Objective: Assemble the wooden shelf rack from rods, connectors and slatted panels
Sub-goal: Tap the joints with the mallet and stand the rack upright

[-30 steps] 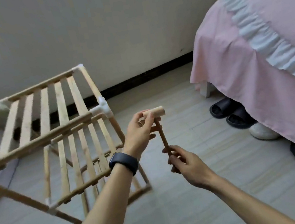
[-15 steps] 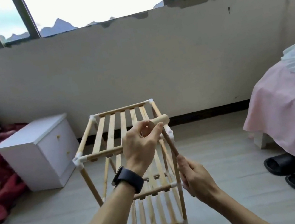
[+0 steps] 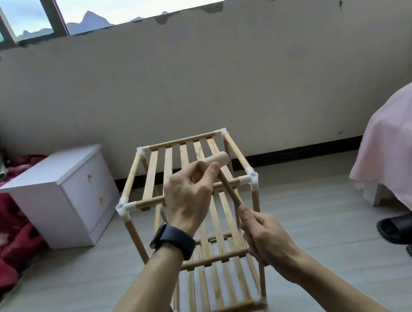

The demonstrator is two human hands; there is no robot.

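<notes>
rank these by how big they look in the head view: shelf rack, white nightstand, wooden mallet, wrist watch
1. shelf rack
2. white nightstand
3. wooden mallet and wrist watch: these look about alike and both sit close to the camera, so they are not ranked against each other.

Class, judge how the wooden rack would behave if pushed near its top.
The wooden rack seems light: thin rods, open slats. Taller than wide, it may tip or slide on the smooth floor. Its white connectors might let it wobble.
</notes>
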